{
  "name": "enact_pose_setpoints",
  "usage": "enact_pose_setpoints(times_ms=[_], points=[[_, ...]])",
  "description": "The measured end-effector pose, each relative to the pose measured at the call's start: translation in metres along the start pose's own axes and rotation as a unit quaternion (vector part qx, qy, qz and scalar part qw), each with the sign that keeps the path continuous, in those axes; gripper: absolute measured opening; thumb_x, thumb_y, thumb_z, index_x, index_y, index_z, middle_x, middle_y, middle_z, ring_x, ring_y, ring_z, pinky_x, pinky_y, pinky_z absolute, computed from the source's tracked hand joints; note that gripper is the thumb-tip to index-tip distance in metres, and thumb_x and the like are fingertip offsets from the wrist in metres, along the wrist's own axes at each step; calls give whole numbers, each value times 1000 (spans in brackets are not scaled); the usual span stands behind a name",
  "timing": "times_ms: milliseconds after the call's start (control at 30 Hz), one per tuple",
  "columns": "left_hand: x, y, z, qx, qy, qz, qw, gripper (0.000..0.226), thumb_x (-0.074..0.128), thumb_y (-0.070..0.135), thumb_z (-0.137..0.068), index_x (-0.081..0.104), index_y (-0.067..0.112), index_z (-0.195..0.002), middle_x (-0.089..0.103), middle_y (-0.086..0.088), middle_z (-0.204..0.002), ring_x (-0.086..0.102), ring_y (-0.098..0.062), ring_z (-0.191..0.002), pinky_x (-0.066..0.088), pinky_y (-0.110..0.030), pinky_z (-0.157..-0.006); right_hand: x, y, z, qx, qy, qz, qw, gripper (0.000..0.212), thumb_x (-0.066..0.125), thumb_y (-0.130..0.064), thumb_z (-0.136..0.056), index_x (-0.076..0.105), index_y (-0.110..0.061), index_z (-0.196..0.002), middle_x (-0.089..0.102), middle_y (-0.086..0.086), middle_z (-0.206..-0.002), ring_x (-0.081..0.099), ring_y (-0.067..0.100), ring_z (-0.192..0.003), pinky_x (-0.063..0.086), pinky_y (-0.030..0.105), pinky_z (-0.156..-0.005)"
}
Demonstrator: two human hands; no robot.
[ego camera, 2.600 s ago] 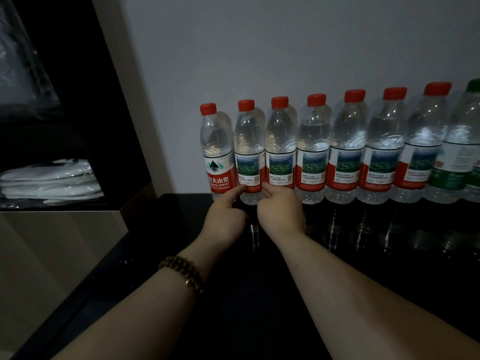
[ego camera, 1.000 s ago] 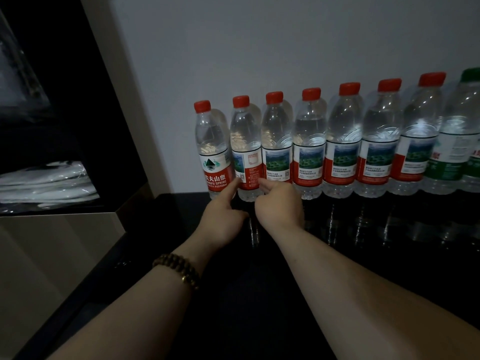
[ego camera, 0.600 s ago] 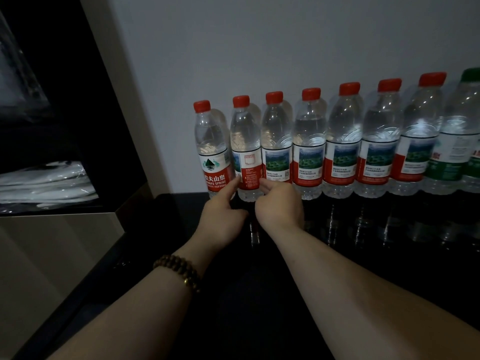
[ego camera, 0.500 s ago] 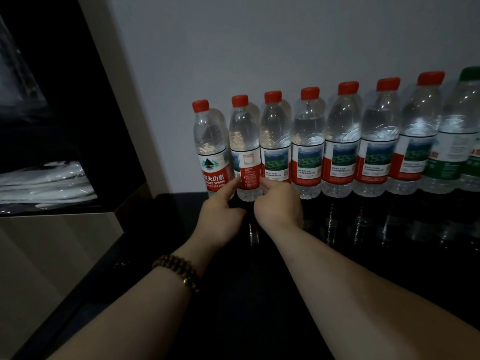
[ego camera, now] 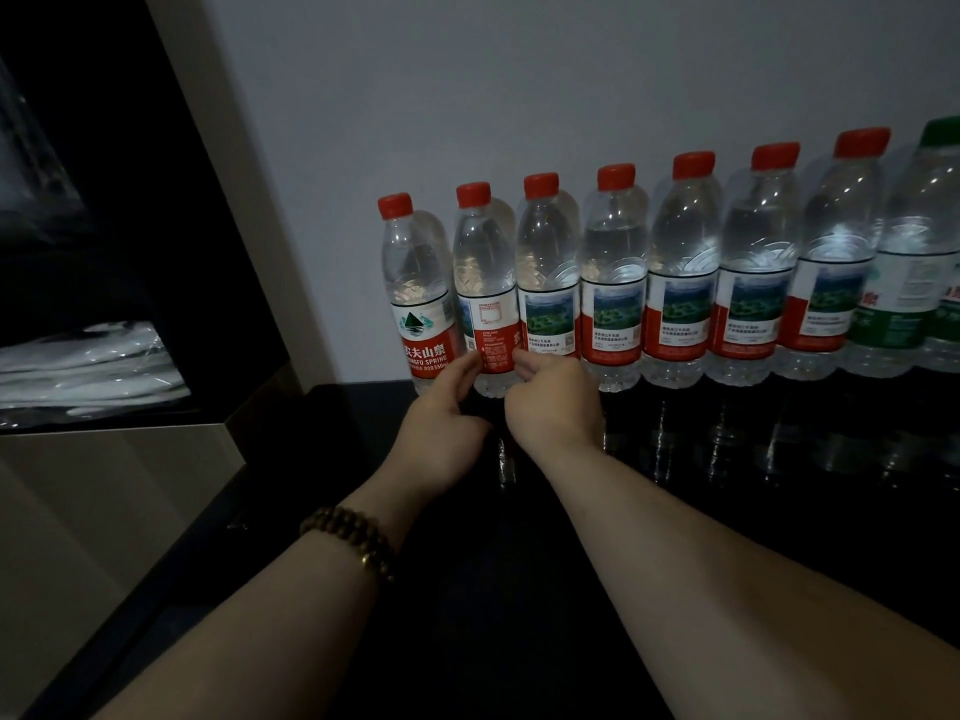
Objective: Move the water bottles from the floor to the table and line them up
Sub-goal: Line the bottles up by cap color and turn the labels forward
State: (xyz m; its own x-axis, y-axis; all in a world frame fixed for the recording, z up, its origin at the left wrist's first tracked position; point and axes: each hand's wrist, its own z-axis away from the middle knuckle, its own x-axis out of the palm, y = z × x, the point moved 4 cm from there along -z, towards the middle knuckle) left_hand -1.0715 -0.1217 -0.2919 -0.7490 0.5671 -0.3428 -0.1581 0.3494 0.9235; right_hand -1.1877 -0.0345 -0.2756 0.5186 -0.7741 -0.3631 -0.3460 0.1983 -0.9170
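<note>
Several clear water bottles with red caps stand upright in a tight row on the glossy black table (ego camera: 753, 511), against the white wall. The second bottle from the left (ego camera: 485, 272) has its label turned to a white box and red text. My left hand (ego camera: 441, 428) touches its lower left side with the thumb tip. On its lower right side, my right hand (ego camera: 558, 402) presses with its fingertips, so the two hands pinch the bottle between them. The leftmost bottle (ego camera: 415, 283) shows its red logo label. A green-capped bottle (ego camera: 919, 262) stands at the right edge.
A dark open shelf on the left holds white plastic-wrapped items (ego camera: 88, 366) above a beige cabinet front (ego camera: 104, 511). The table's left edge runs diagonally near my left forearm, which wears a bead bracelet (ego camera: 353, 537).
The second bottle's label has turned from its green picture to the white box and red text while both hands stayed on it. The view has shifted slightly.
</note>
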Motion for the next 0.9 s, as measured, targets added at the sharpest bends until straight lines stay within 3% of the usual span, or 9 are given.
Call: enact_pose_setpoints(times_ms=[100, 200, 333, 533, 733, 900], points=[[-2, 0, 0, 1, 14, -9, 1000, 93, 65, -13, -76, 37, 28, -154, 47, 12, -153, 41, -3, -139, 40, -26, -108, 1, -1, 2, 1, -7, -3, 1000, 55, 57, -11, -84, 64, -34, -133, 69, -11, -129, 64, 15, -120, 53, 35, -100], [-3, 0, -1, 5, 17, -27, 999, 94, 67, -11, -76, 36, 28, -155, 48, 11, -153, 40, 0, -138, 39, -19, -104, 1, -1, 2, -5, -7, -3, 1000, 52, 57, -12, -84, 66, -35, -130, 70, -12, -126, 65, 13, -117, 53, 34, -98], [-3, 0, -2, 4, 14, -36, 999, 97, 71, -9, -75, 34, 29, -156, 48, 11, -154, 42, -5, -140, 41, -28, -111, 0, -3, 3, -15, -7, 3, 1000, 50, 56, -12, -84, 68, -34, -127, 72, -15, -122, 67, 10, -112, 52, 25, -87], [-2, 3, 0, 7, 12, -55, 998, 96, 75, -1, -77, 32, 36, -155, 51, 14, -146, 50, -2, -125, 42, -14, -88, -1, -4, 3, -16, 6, -9, 1000, 46, 58, -10, -85, 71, -31, -124, 74, -13, -117, 69, 9, -108, 55, 28, -88], [-7, 2, 0, 11, 66, -12, 998, 85, 72, -9, -74, 47, 29, -147, 56, 14, -141, 50, 0, -128, 47, -36, -109, 0, -3, 4, -20, 8, 32, 999, 53, 55, -16, -87, 60, -31, -138, 65, 0, -134, 62, 25, -121, 53, 42, -100], [0, 5, 2, -2, 0, -21, 1000, 96, 70, -10, -77, 31, 29, -156, 46, 13, -153, 41, -4, -137, 40, -32, -111, -3, -3, 4, -6, 2, 25, 1000, 50, 58, -14, -86, 65, -30, -133, 70, -8, -127, 64, 19, -118, 53, 35, -96]])
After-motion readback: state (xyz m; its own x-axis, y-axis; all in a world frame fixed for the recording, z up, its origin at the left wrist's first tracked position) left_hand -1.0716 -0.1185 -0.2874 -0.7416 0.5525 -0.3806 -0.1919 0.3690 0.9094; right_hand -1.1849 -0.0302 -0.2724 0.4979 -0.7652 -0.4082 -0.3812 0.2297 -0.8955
